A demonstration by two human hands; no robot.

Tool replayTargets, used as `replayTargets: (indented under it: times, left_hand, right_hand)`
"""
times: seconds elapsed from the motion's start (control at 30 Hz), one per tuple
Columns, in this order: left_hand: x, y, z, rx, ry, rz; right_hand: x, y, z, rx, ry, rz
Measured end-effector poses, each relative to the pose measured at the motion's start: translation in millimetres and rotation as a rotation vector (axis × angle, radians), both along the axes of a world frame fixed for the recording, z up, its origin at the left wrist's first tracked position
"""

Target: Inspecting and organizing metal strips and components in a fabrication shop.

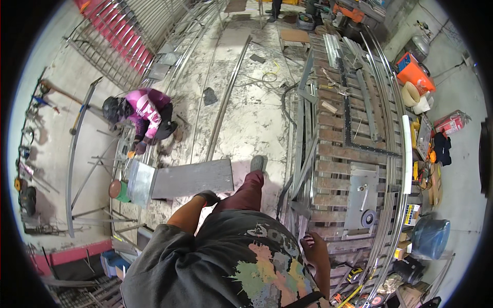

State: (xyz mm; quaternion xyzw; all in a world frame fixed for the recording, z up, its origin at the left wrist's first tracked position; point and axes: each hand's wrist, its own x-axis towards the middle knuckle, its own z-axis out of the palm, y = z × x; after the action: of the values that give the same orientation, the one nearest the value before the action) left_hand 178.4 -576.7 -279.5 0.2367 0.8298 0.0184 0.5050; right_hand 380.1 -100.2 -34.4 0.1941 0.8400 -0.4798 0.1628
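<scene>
My left hand point(208, 197), in a dark glove with a red cuff, is at the near edge of a long grey board point(192, 178). Its fingers are hard to make out, and I cannot tell whether it touches the board. My right hand point(315, 249) is bare and hangs beside the near left edge of a slatted metal workbench point(328, 197). Its fingers are loosely bent and a little apart, with nothing visible in them. On the bench, a metal plate point(354, 215) carries a grinding disc point(368, 218) and a wrench point(363, 196).
A crouching person point(146, 114) in a pink top and dark helmet works at the left by a shiny metal sheet point(139, 182). Long metal tubes point(226, 102) lie on the floor ahead. A large black square point(349, 123) lies on the bench; a blue water jug point(431, 238) stands right.
</scene>
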Motion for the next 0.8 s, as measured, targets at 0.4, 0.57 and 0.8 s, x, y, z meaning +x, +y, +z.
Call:
replayTargets:
  times: [0.4,0.57,0.8]
  left_hand:
    - [-249,5,-20,0.0,0.027,0.22]
    - [-383,17,19,0.129,0.246,0.463]
    - [-415,-34,45,0.161,0.366,0.976]
  right_hand:
    - [-277,1,41,0.237,-0.03,0.144]
    - [-423,1,67,0.163,-0.101,0.313]
    - [-605,22,25,0.265,0.055,0.733]
